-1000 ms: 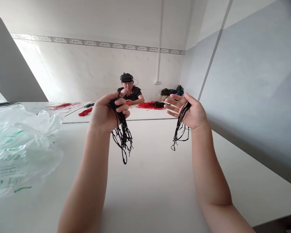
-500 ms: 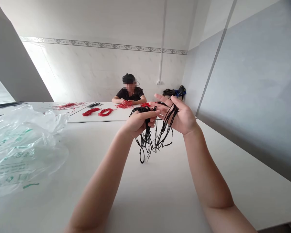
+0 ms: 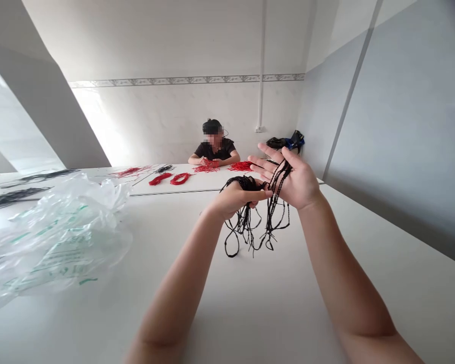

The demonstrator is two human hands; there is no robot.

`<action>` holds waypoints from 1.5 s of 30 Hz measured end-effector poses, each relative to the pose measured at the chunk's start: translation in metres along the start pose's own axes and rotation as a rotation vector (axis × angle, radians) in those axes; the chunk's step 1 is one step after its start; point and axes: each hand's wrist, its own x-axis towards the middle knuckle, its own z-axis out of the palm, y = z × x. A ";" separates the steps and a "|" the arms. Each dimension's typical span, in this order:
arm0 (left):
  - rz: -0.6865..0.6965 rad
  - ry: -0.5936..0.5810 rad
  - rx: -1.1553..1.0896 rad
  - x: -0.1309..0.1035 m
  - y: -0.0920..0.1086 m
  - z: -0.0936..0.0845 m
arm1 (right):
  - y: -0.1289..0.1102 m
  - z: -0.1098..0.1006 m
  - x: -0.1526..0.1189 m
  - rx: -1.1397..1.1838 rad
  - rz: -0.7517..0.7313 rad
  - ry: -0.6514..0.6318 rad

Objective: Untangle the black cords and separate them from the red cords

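Note:
A bunch of black braided cords (image 3: 246, 222) hangs from my left hand (image 3: 237, 198), whose fingers are wrapped round it. The thumb and a finger of that hand reach toward the strands at my right palm. My right hand (image 3: 296, 182) is turned palm up with its fingers spread, and several black cord loops (image 3: 275, 207) hang over it by the base of the thumb. The lower ends of the cords dangle above the white table (image 3: 258, 303).
A crumpled clear plastic bag (image 3: 72, 237) lies at the left. Across the table a person (image 3: 216, 146) handles red cords (image 3: 207, 167). Red bundles (image 3: 180, 178) and black cords (image 3: 17, 196) lie farther back. A dark bag (image 3: 286, 143) is by the wall.
The view has shifted left, so the scene sits farther right. My left hand has come closer to the loops on my right hand, which stays spread.

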 end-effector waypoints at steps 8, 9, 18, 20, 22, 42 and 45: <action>0.000 0.066 -0.091 -0.005 0.002 -0.010 | 0.006 -0.002 0.001 0.008 0.016 0.037; 0.005 0.074 -0.104 -0.007 0.003 -0.013 | 0.006 -0.003 0.000 -0.003 0.021 0.039; 0.020 0.175 -0.140 -0.014 0.006 -0.034 | 0.003 -0.016 0.000 -0.065 0.035 0.024; 0.013 0.177 -0.125 -0.015 0.005 -0.035 | 0.003 -0.018 0.001 -0.079 0.048 0.022; 0.011 0.178 -0.128 -0.015 0.004 -0.036 | 0.002 -0.019 0.000 -0.083 0.062 0.041; 0.051 0.160 -0.183 -0.026 0.009 -0.055 | -0.003 -0.040 0.001 0.116 -0.098 0.383; 0.045 0.147 -0.132 -0.026 0.008 -0.056 | -0.003 -0.039 0.002 0.143 -0.110 0.393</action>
